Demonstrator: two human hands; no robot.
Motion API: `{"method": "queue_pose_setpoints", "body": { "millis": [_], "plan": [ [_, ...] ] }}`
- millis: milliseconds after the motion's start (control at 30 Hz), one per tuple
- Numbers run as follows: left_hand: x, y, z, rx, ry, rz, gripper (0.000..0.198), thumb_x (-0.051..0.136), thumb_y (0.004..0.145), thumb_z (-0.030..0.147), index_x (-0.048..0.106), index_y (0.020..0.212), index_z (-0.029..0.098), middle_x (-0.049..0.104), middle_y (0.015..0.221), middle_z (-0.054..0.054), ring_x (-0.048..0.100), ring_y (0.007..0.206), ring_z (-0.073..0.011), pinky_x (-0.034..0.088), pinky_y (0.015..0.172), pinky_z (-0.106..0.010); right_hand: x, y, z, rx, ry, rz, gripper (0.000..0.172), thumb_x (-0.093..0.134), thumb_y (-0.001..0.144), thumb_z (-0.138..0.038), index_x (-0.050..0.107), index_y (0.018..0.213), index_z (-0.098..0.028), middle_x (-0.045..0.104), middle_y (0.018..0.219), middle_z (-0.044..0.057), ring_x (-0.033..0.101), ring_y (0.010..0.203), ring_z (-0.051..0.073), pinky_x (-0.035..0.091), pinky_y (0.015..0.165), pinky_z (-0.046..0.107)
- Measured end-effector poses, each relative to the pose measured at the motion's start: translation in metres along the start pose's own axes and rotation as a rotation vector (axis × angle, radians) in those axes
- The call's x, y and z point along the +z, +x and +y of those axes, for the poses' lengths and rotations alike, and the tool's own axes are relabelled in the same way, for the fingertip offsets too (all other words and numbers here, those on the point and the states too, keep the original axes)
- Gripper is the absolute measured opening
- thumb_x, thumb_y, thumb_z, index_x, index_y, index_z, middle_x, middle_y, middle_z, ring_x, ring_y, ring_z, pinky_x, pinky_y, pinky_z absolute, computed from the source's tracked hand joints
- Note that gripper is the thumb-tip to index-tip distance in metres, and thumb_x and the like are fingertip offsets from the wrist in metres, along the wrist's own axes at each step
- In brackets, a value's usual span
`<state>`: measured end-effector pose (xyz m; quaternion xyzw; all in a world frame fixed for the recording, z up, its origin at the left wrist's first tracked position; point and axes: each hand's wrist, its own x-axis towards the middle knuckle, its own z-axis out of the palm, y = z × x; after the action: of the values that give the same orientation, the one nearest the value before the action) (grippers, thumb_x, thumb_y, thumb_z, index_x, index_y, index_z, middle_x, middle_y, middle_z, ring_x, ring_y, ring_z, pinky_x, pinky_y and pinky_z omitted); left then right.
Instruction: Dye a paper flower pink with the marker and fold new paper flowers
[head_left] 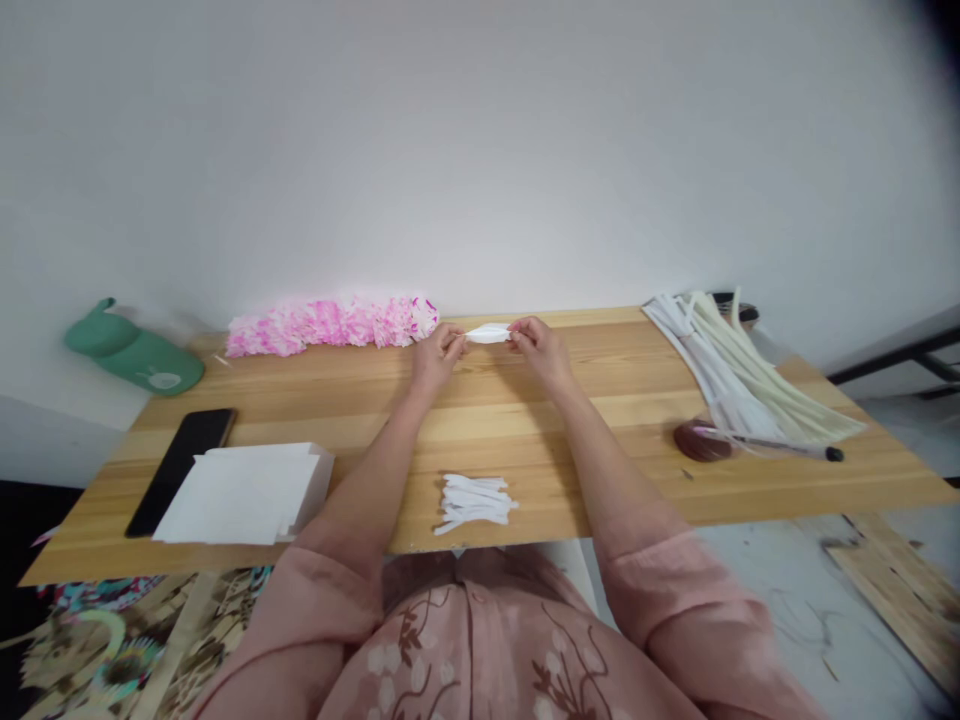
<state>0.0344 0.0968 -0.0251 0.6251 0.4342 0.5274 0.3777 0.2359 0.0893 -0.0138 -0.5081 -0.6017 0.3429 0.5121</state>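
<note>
Between my two hands a small white folded paper piece (489, 334) is stretched out sideways, above the far part of the wooden table (600, 400). My left hand (439, 354) pinches its left end with thumb and forefinger. At the right end my right hand (541, 350) has its fingers closed on the paper. Close to my left hand lies a long row of pink and white ruffled paper flowers (330, 325) along the wall. Nearer to me, between my forearms, is a small pile of white twisted strips (475, 502).
On the left are a green bottle (135, 350), a black phone (182, 470) and a stack of white paper (236, 492). Bundles of white and cream strips (742, 370), a dark red round object (702, 440) and a pen (795, 448) lie on the right. A wall stands behind.
</note>
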Motion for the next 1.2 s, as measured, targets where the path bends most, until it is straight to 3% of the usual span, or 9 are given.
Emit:
{"method": "queue_pose_setpoints", "body": {
  "millis": [233, 433, 667, 933, 1200],
  "plan": [
    [0.002, 0.002, 0.002, 0.023, -0.090, 0.074, 0.008, 0.061, 0.079, 0.025, 0.058, 0.084, 0.018, 0.070, 0.085, -0.003, 0.068, 0.085, -0.0153, 0.051, 0.076, -0.026, -0.003, -0.001, -0.005, -0.017, 0.016, 0.003, 0.018, 0.059, 0.077, -0.034, 0.063, 0.089, -0.021, 0.068, 0.081, 0.001, 0.066, 0.077, 0.016, 0.049, 0.076, 0.033],
    [-0.001, 0.006, -0.007, 0.053, -0.171, 0.059, 0.016, 0.066, 0.075, 0.027, 0.061, 0.088, 0.017, 0.070, 0.085, -0.003, 0.066, 0.081, -0.0132, 0.049, 0.073, -0.023, -0.003, -0.001, -0.006, -0.013, 0.081, 0.002, 0.021, 0.063, 0.075, -0.036, 0.064, 0.088, -0.020, 0.068, 0.079, 0.000, 0.065, 0.075, 0.015, 0.048, 0.074, 0.031],
    [-0.002, 0.006, -0.005, 0.083, -0.149, 0.086, 0.019, 0.069, 0.072, 0.034, 0.063, 0.077, 0.017, 0.066, 0.070, 0.000, 0.060, 0.064, -0.0104, 0.045, 0.061, -0.022, -0.004, -0.002, -0.006, -0.014, 0.052, 0.007, 0.019, 0.063, 0.076, -0.036, 0.064, 0.085, -0.020, 0.067, 0.075, -0.001, 0.064, 0.074, 0.015, 0.047, 0.074, 0.030],
    [-0.002, 0.007, -0.006, 0.086, -0.174, 0.056, 0.021, 0.072, 0.068, 0.034, 0.066, 0.081, 0.018, 0.071, 0.081, -0.003, 0.065, 0.077, -0.0142, 0.050, 0.071, -0.027, -0.006, -0.001, -0.004, -0.029, 0.023, 0.021, 0.019, 0.065, 0.075, -0.037, 0.066, 0.085, -0.020, 0.067, 0.077, -0.001, 0.062, 0.075, 0.015, 0.046, 0.074, 0.030],
    [-0.003, 0.005, -0.001, 0.079, -0.138, 0.084, 0.019, 0.072, 0.069, 0.034, 0.070, 0.077, 0.017, 0.070, 0.074, -0.002, 0.062, 0.070, -0.0133, 0.047, 0.065, -0.025, -0.005, -0.002, -0.006, -0.026, 0.015, 0.036, 0.018, 0.065, 0.075, -0.036, 0.066, 0.084, -0.020, 0.067, 0.076, 0.000, 0.062, 0.074, 0.015, 0.047, 0.073, 0.030]
  ]
}}
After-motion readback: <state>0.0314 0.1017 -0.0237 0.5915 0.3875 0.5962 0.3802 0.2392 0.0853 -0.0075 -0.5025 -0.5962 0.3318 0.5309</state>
